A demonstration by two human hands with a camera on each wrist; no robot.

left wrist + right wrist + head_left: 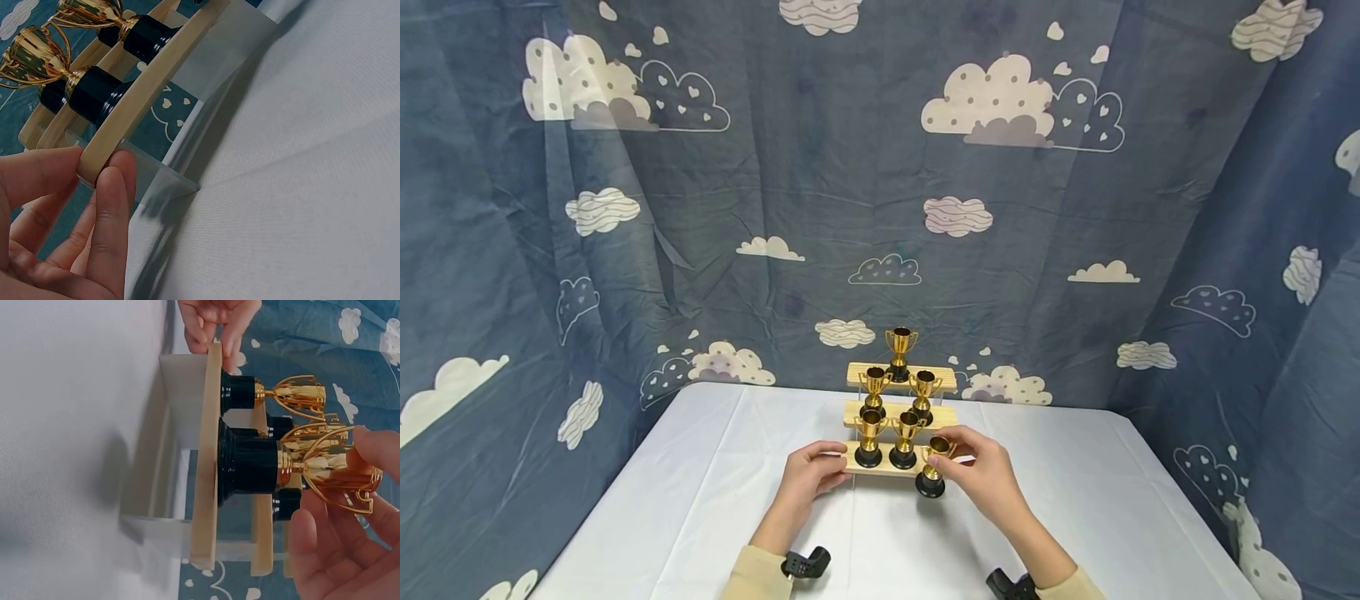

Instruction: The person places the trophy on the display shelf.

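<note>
Between the thumb and fingers of my right hand is a small gold trophy cup with a black base, held by its bowl. In the head view its base overlaps the front edge of the lowest step near the right end. My left hand pinches the left end of that lowest wooden step, thumb and fingers on either side of the board. Two matching trophies, a left one and a right one, stand upright on the lowest step. The three-step stand has clear supports.
On the middle step stand two more trophies, and a single trophy tops the highest step. A white cloth covers the table. Behind and beside it hangs a dark blue curtain printed with clouds.
</note>
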